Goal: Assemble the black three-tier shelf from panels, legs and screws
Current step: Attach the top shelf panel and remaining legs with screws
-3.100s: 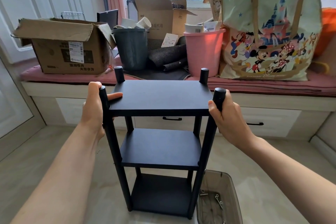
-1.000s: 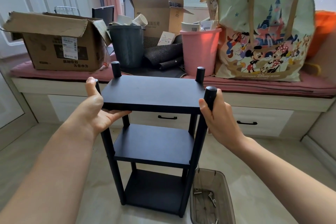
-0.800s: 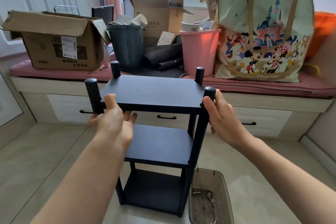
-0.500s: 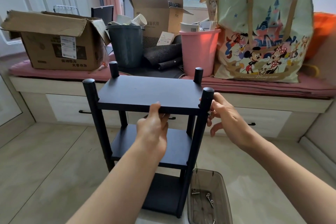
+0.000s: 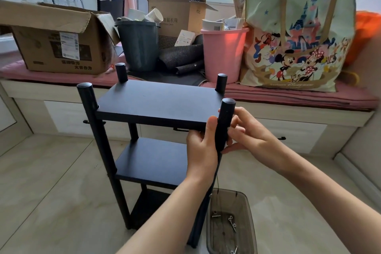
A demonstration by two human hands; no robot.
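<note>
Our left hand (image 5: 203,146) curls its fingers around the near right leg (image 5: 223,123) just under the top panel (image 5: 158,103), thumb laid up along the post. Our right hand (image 5: 250,134) meets the same leg from the other side, fingers bent and touching it, thumb below; whether it truly grips we cannot tell. The black three-tier shelf (image 5: 152,159) stands upright on the pale tiled floor (image 5: 51,181), matte black, three flat panels stacked between four round legs whose capped tops rise above the top panel. Against its near right foot sits a smoky plastic tray (image 5: 245,202) holding loose screws (image 5: 232,220). Half a second ago the left hand was at the middle of the top panel's front edge; it has since slid right to the leg, and the right hand has closed in on it. Behind, a window seat carries a cardboard box (image 5: 57,41), grey bin (image 5: 139,45), pink bin (image 5: 223,53) and cartoon tote bag (image 5: 296,33).
</note>
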